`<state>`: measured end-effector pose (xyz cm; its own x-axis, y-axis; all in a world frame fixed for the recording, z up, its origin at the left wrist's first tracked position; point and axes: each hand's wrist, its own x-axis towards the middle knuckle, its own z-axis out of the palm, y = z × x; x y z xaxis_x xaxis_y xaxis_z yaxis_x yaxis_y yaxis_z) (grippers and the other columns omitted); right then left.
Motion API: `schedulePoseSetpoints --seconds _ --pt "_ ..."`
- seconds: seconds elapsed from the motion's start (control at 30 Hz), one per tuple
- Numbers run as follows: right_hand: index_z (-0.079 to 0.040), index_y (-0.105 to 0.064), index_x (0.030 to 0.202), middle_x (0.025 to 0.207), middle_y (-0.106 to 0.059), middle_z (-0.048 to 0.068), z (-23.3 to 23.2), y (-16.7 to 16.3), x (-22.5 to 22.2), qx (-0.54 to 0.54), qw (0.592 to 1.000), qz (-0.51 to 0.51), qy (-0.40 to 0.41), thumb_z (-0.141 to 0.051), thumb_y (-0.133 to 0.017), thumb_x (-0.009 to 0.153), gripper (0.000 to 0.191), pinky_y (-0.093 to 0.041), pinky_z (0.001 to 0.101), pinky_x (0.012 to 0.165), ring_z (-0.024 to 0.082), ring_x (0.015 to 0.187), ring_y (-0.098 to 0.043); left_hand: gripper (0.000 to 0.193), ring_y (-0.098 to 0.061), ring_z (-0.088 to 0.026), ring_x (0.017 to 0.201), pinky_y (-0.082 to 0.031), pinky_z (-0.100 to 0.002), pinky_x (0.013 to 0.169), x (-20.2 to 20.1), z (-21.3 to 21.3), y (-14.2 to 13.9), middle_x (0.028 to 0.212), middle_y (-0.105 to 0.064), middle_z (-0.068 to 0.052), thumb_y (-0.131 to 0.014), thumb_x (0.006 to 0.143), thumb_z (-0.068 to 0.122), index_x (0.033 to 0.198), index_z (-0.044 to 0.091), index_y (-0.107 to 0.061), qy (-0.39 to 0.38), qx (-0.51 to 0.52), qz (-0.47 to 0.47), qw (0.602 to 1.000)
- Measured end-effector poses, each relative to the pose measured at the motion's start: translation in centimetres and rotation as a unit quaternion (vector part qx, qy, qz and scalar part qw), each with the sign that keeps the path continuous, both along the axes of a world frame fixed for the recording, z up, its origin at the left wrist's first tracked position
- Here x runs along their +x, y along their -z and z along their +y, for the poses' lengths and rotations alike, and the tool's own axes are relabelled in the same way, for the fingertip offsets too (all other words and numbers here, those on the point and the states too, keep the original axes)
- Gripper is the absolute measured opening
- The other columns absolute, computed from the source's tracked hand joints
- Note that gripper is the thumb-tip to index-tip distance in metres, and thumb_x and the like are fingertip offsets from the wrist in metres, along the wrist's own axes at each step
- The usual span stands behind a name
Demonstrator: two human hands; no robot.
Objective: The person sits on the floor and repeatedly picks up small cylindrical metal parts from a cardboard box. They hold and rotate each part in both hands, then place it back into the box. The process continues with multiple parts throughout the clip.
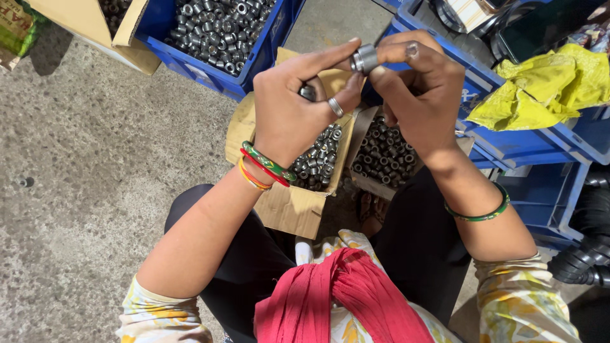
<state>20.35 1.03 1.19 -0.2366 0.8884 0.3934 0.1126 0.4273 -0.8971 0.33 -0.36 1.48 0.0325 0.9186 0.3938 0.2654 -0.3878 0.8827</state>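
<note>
Pinching metal ring between both hands, left hand, right hand; bore axis roughly horizontal.

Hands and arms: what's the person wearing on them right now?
Left hand: a silver ring on one finger; green, red and yellow bangles at the wrist. Right hand: one green bangle on the forearm. Both arms are bare to short floral sleeves, yellow on white.
</note>
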Motion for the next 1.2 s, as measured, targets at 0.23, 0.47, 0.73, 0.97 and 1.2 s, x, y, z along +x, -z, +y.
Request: schedulePoseSetpoints --seconds 0.23,0.47,0.73,0.97,1.2 --pt "0.005 -0.070 0.106 0.105 -0.066 0.010 0.5 -0.6 -0.1 -0.138 0.983 0.116 -0.046 -0.004 -0.063 0.104 0.011 -0.036 0.0196 0.042 0.006 0.052 -0.053 0.046 -0.073 -0.020 0.104 -0.060 -0.029 0.089 -0.5 -0.4 0.4 0.125 -0.072 -0.005 -0.085 0.093 0.012 0.134 0.018 -0.064 -0.004 0.223 0.155 0.962" --pt "0.004 -0.073 0.110 0.109 -0.069 0.011 0.2 -0.7 0.0 -0.120 0.987 0.104 -0.029 -0.001 -0.065 0.103 0.011 -0.040 0.0193 0.045 0.005 0.055 -0.054 0.042 -0.075 -0.018 0.102 -0.061 -0.028 0.089 -0.3 -0.5 0.0 0.119 -0.072 -0.005 -0.084 0.096 0.015 0.132 0.016 -0.064 -0.013 0.208 0.121 0.970" --pt "0.002 -0.076 0.113 0.121 -0.070 0.012 -0.3 -0.2 0.4 0.085 0.995 -0.043 0.014 0.006 -0.072 0.104 0.011 -0.043 0.0160 0.050 0.003 0.060 -0.059 0.030 -0.060 0.001 0.068 -0.047 -0.019 0.064 -0.1 0.6 0.1 0.102 -0.080 -0.002 -0.079 0.098 0.013 0.127 0.007 -0.075 0.079 0.039 -0.069 0.994" --pt "0.000 -0.077 0.113 0.118 -0.071 0.011 0.2 -0.3 1.0 0.229 0.961 -0.147 0.041 0.006 -0.083 0.099 0.016 -0.043 0.0186 0.058 0.005 0.062 -0.054 0.036 -0.046 0.001 0.055 -0.038 -0.016 0.045 -1.2 1.3 0.2 0.094 -0.075 -0.005 -0.069 0.100 0.014 0.131 -0.004 -0.069 0.256 -0.295 -0.371 0.843" --pt "0.001 -0.074 0.110 0.122 -0.068 0.013 0.3 -0.3 1.0 0.211 0.969 -0.125 0.033 0.007 -0.079 0.096 0.016 -0.044 0.0188 0.059 0.004 0.063 -0.056 0.033 -0.051 0.001 0.053 -0.041 -0.016 0.047 -0.6 1.0 0.1 0.096 -0.080 -0.001 -0.074 0.098 0.014 0.130 0.004 -0.072 0.177 -0.145 -0.185 0.956"
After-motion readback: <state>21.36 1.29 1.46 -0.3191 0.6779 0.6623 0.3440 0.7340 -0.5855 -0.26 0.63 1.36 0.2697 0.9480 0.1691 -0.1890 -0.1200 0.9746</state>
